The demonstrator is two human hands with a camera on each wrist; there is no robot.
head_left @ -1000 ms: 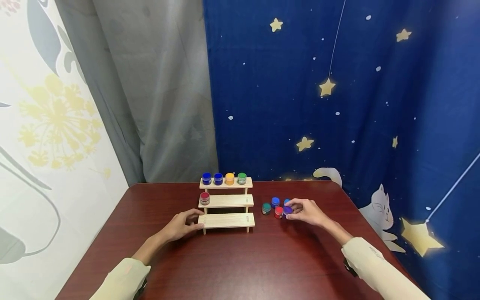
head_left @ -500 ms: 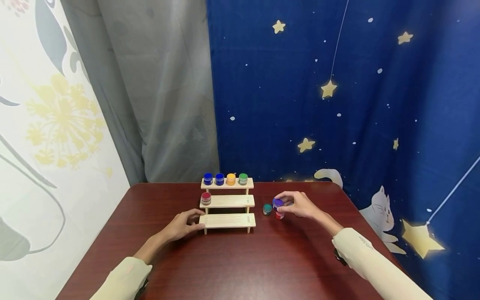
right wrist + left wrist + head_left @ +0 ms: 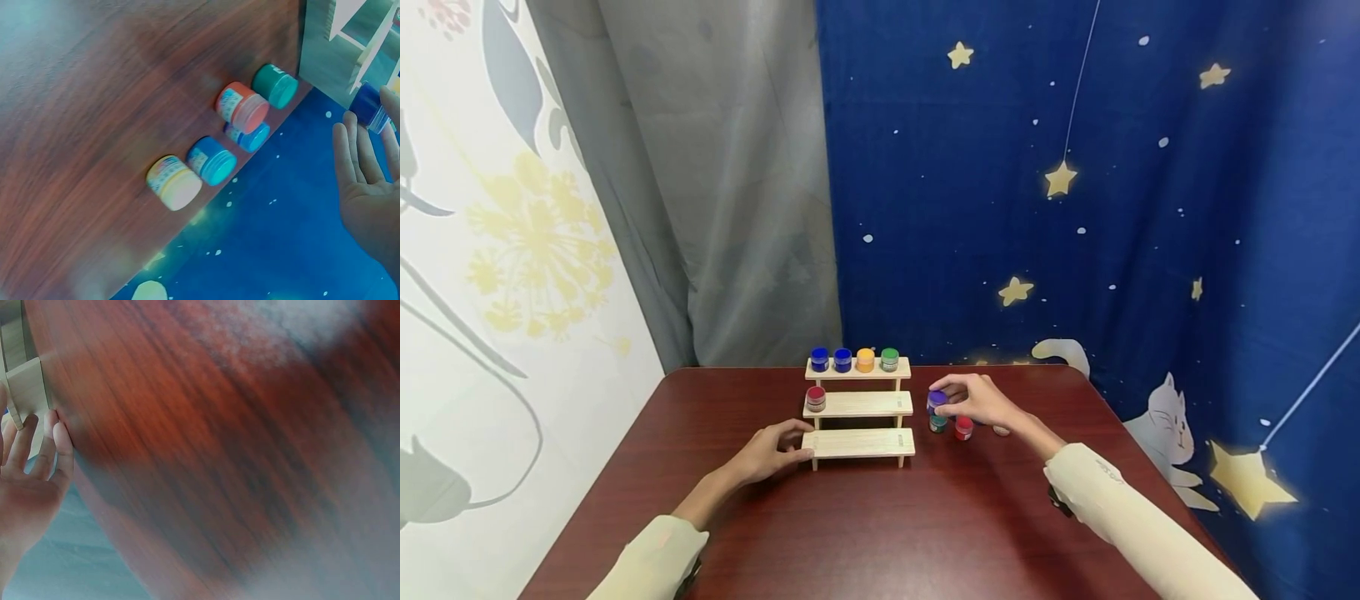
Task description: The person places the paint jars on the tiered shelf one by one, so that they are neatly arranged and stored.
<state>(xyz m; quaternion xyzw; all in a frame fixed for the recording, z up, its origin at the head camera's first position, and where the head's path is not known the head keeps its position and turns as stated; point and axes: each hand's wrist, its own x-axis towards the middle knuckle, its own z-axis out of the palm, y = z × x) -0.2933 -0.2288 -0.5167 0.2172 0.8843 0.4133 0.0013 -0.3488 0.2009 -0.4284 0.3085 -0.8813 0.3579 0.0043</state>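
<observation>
Off the table's left edge, a white hanging with a yellow flower print (image 3: pixel 538 242). Inside that edge, on the dark red table (image 3: pixel 850 533), the left hand (image 3: pixel 769 452) holds the left end of the bottom step of a wooden rack (image 3: pixel 857 443), thumb to the front and fingers behind.

Rack stands near the middle of the far edge. Top step, left to right: first blue jar (image 3: pixel 819 360), second blue jar (image 3: pixel 842 360), yellow jar (image 3: pixel 865 360), green jar (image 3: pixel 890 360). Middle step: dark red jar (image 3: pixel 816 399) at its left end.

Just right of the rack — towards the table's far right corner — the right hand (image 3: pixel 976 398) pinches a purple jar (image 3: pixel 936 402) between thumb and fingers. Jar is raised; the right wrist view shows a gap between it and the jars on the table. From overhead it appears just above a teal jar (image 3: pixel 937 424), with a red jar (image 3: pixel 963 428) next along.

Further right, mostly hidden by hand and wrist (the right wrist view has them plainly): two more blue jars (image 3: pixel 212 161) and a pale-lidded jar (image 3: pixel 175 182) — all resting on the table. Beyond the far edge, a navy curtain (image 3: pixel 940 208) with stars.
</observation>
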